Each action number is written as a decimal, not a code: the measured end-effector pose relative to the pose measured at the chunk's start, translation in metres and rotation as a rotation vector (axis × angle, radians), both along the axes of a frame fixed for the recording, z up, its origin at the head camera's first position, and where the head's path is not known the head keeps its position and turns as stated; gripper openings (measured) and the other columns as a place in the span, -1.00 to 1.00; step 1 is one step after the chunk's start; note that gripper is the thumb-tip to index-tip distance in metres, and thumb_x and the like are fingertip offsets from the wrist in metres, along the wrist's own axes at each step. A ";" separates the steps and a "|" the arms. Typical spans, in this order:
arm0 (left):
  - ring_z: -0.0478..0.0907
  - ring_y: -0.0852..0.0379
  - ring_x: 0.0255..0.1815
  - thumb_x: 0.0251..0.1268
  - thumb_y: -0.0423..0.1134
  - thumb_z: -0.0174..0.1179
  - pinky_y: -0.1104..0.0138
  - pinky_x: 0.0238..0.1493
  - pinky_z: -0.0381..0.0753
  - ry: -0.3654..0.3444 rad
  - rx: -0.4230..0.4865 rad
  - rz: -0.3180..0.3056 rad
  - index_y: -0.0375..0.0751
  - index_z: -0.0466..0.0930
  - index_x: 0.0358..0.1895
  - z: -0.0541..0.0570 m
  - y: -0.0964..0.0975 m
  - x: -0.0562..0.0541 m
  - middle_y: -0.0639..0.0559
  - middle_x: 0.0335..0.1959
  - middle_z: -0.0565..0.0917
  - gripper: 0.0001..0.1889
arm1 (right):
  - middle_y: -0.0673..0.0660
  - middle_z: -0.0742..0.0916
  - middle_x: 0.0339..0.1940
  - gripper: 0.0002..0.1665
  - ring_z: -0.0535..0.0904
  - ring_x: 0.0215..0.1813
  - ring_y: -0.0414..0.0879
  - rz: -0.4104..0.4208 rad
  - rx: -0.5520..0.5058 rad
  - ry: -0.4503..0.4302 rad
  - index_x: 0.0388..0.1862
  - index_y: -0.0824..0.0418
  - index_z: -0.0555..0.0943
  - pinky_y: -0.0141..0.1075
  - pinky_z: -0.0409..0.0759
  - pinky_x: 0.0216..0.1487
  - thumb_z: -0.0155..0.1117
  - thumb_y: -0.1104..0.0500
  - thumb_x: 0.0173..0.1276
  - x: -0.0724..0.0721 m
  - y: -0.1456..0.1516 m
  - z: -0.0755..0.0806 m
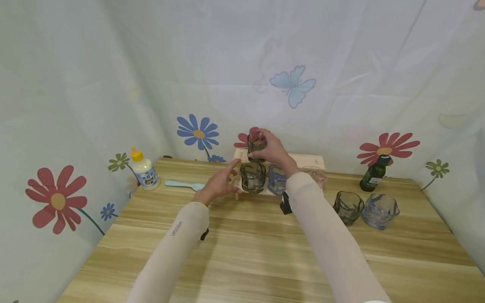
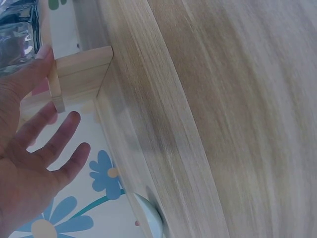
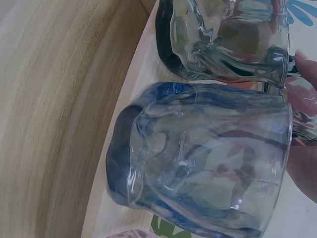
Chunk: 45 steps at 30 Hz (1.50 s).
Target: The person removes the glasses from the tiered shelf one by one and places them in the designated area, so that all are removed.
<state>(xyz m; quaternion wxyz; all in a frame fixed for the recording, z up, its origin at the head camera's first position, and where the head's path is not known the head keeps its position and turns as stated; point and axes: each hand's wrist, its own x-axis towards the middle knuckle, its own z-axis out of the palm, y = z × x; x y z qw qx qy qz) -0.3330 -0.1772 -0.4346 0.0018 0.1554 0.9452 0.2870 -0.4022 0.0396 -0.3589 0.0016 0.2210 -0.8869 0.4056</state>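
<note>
A dark grey-tinted glass is in my right hand, thumb and fingers on its sides, at the upper step of a small wooden stand. In the right wrist view, the nearer glasses partly hide this hand. My left hand is at the stand's left end, its thumb and index finger touching the wood and the other fingers spread. On the stand's lower step are another dark glass, a blue glass and a pinkish glass, partly covered by my right sleeve.
A dark glass and a bluish glass stand on the table at the right, with a green bottle behind them. At the left are a yellow-capped bottle and a light blue spoon. A printed curtain hangs behind.
</note>
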 end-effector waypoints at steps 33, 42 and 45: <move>0.62 -0.21 0.11 0.03 -0.21 0.55 -0.06 0.15 0.55 0.001 0.002 0.000 0.20 -0.05 0.61 -0.003 0.004 0.003 -0.15 0.25 0.62 0.13 | 0.29 0.62 0.20 -0.02 0.52 0.25 0.16 -0.044 -0.125 0.017 0.50 0.15 0.31 0.06 0.47 0.31 0.57 0.17 0.13 0.012 0.013 0.007; 0.62 -0.18 0.12 0.03 -0.18 0.55 -0.03 0.16 0.56 -0.014 -0.016 0.015 0.24 -0.05 0.60 -0.001 0.001 0.000 -0.10 0.26 0.61 0.12 | 0.26 0.54 0.35 0.04 0.44 0.37 0.19 -0.051 -0.076 0.022 0.56 0.06 0.24 0.11 0.48 0.30 0.56 0.07 0.15 0.013 0.025 0.020; 0.62 -0.18 0.13 0.04 -0.17 0.55 -0.04 0.16 0.56 -0.019 -0.020 0.021 0.25 -0.06 0.60 0.000 0.001 0.000 -0.10 0.26 0.61 0.13 | 0.25 0.52 0.36 0.04 0.42 0.39 0.20 -0.049 -0.080 0.012 0.56 0.04 0.25 0.12 0.47 0.29 0.57 0.06 0.16 0.014 0.029 0.024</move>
